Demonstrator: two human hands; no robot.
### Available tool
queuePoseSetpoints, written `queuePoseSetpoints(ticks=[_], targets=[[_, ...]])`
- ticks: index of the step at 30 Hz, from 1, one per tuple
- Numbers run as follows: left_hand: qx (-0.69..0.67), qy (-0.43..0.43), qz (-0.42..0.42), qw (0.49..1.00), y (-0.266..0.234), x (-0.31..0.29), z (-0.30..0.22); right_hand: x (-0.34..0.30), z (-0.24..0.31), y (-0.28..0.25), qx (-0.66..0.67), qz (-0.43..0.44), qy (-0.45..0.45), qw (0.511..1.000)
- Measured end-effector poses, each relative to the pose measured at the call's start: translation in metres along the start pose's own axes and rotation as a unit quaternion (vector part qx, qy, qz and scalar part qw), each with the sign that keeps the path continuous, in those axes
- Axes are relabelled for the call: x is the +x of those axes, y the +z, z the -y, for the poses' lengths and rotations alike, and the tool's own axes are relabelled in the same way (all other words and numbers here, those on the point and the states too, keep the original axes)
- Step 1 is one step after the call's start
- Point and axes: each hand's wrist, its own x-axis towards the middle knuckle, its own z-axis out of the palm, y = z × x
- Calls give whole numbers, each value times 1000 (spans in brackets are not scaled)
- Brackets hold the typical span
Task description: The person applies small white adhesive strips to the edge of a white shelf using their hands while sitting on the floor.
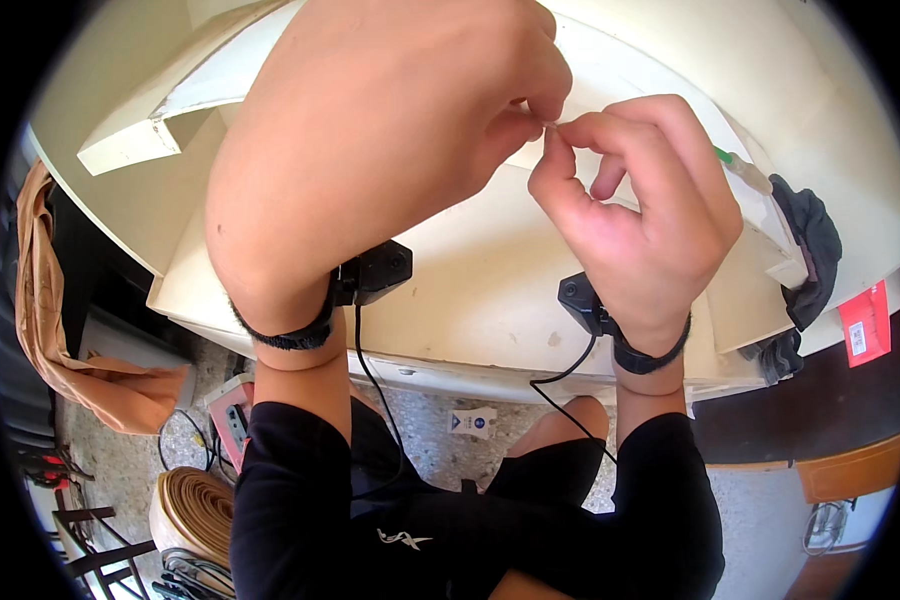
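Both hands are raised over the pale desk [470, 290], their fingertips meeting. My left hand [480, 85] is closed, with thumb and forefinger pinched together. My right hand [655, 185] pinches with thumb and forefinger right against it, its other fingers curled. Between the fingertips shows a tiny pale bit [550, 126], too small to name. A black strap with a small box-shaped device [382, 270] is on my left wrist, and a similar device [580, 292] is on my right wrist. Each has a black cable hanging down.
A raised white shelf [130, 145] runs along the desk's back. Dark cloth [808, 240] hangs at the right, near a red packet [863, 325]. Brown fabric [45, 310] drapes at the left. A rolled brown strip [198, 510] and a printed card [473, 422] are below the desk.
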Motion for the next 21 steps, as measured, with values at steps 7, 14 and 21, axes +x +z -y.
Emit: queuePoseSetpoints(ticks=[7,14,21], targets=[[12,-9,32,999,-8,0,-1,0,0,1,-15,-7,-4,1000],[38,31,9,999,12,-4,16,5,2,-4,4,10,31,999],[62,23,-9,998,7,-5,9,6,0,-16,-58,42,4,997]])
